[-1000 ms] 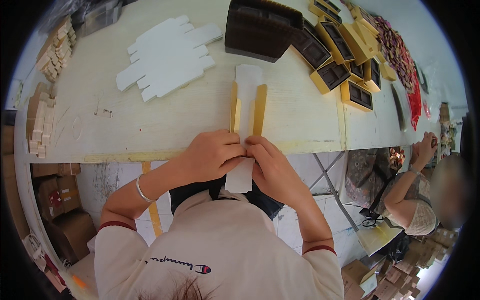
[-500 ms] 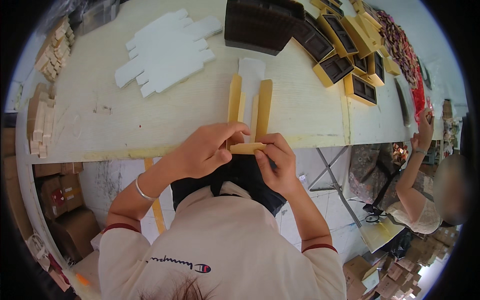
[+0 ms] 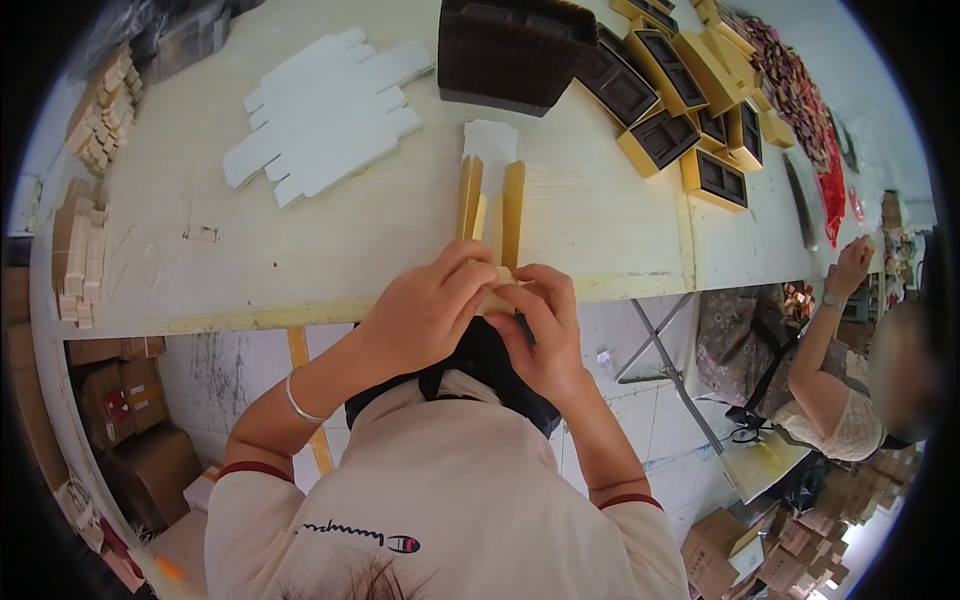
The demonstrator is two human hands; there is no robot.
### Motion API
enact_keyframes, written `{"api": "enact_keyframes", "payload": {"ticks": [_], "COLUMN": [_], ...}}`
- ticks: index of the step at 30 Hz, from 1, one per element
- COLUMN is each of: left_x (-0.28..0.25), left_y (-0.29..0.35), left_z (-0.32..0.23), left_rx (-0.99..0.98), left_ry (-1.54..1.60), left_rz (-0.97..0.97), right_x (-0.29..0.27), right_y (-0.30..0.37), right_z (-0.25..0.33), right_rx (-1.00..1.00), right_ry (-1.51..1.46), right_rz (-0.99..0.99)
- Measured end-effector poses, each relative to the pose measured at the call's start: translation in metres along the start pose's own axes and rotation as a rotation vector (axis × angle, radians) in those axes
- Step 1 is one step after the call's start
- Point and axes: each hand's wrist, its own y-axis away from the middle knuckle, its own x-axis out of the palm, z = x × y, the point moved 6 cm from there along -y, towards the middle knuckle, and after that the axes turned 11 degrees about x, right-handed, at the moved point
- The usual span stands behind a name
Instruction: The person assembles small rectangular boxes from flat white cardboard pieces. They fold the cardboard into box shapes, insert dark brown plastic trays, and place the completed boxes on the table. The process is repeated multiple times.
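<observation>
A partly folded gold cardboard box (image 3: 512, 210) lies at the table's near edge, its two long sides raised and its white end flap (image 3: 490, 138) flat at the far end. Both hands meet at its near end. My left hand (image 3: 440, 295) has its fingers bent down onto the near corner. Opposite it, my right hand (image 3: 540, 325) pinches the near end panel between thumb and fingers. The fingers hide most of that panel and the fold there.
White flat box blanks (image 3: 320, 115) lie stacked at the left. Dark plastic trays (image 3: 510, 55) stand at the back, beside several gold boxes with dark inserts (image 3: 715, 180). Bundled card strips (image 3: 82, 255) line the left edge. Another person's arm (image 3: 835, 300) reaches over the table at right.
My left hand has moved right and closed in on the box's near end. My right hand has shifted slightly, and the raised sides now stand closer together.
</observation>
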Motion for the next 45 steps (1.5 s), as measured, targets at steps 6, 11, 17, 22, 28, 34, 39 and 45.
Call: {"api": "enact_keyframes", "payload": {"ticks": [6,11,17,22,28,34,39,45], "left_x": [-0.006,0.004,0.005,-0.006,0.001,-0.006,-0.033,-0.014], "left_y": [0.008,0.014,0.001,-0.005,0.005,-0.006,-0.031,-0.005], "left_z": [-0.013,-0.011,-0.008,-0.016,-0.015,0.002,-0.012,-0.016], "left_rx": [0.177,0.168,-0.027,0.092,0.126,0.045,0.246,0.182], "left_ry": [-0.276,-0.366,-0.261,-0.316,-0.404,-0.194,-0.47,-0.642], "left_rz": [-0.061,-0.017,0.192,0.163,0.183,0.449,0.441,0.274], "right_x": [-0.005,0.002,0.008,0.009,0.016,-0.013,-0.022,0.02], "right_y": [0.004,-0.002,-0.015,-0.019,-0.009,-0.028,-0.035,-0.01], "right_z": [0.008,0.009,0.006,0.007,0.004,0.01,-0.005,0.028], "right_rx": [-0.177,-0.171,0.118,0.04,0.0,-0.117,-0.232,0.063], "right_ry": [0.281,0.353,0.442,0.377,0.397,0.338,0.6,0.664], "right_rz": [-0.013,0.066,0.466,0.413,0.302,0.238,0.143,0.291]}}
